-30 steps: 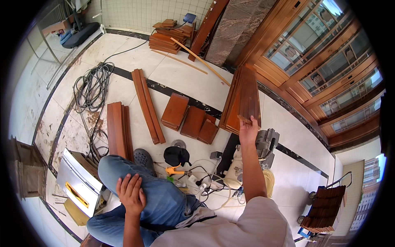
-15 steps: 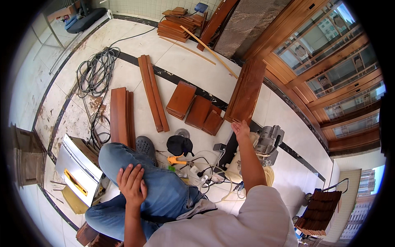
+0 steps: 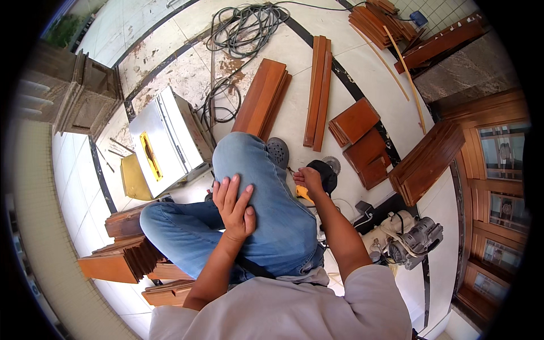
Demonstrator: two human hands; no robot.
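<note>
Metal panel, flat white with yellow strip [image 3: 156, 126], sits left. Left hand [image 3: 234, 209] lies fingers spread on faded blue denim leg [image 3: 277, 198]. Right hand [image 3: 307, 178] curls by partly hidden orange-yellow tool [image 3: 304, 194]; can't tell if pinching. Black cloth cap [image 3: 329, 177] sits just right, grey toothed disc [image 3: 334, 162] beyond.

Tile floor [image 3: 296, 102]: bright, soft light.
Metal panel [image 3: 164, 139]: pale sheen.
Glazed doors [image 3: 504, 209], far right of metal panel: bowed, dim.

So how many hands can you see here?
2: the left hand on the blue jeans; the right hand beside the black cap. Neither is hidden.
</note>
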